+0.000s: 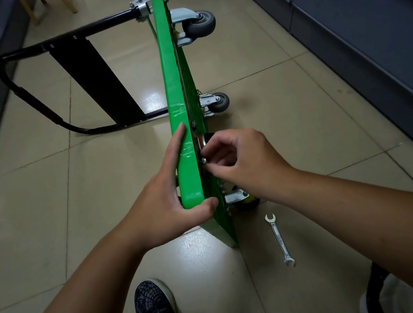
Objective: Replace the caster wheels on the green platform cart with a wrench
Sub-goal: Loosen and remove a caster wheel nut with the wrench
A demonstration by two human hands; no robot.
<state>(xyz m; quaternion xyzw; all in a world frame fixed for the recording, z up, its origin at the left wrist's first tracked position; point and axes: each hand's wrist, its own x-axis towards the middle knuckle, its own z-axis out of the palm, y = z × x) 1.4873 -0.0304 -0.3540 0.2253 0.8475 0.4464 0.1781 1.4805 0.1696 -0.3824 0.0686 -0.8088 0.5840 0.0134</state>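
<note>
The left hand (163, 198) clasps the tipped cart's (173, 80) near end, the right hand (243, 158) pinches a bolt (204, 160) on its underside, and the wrench (280, 239) lies on the floor (46, 208) nearer the right hand.

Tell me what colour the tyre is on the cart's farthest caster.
Grey tyre, mounted in a silver bracket; the head view shows it clearly.
</note>
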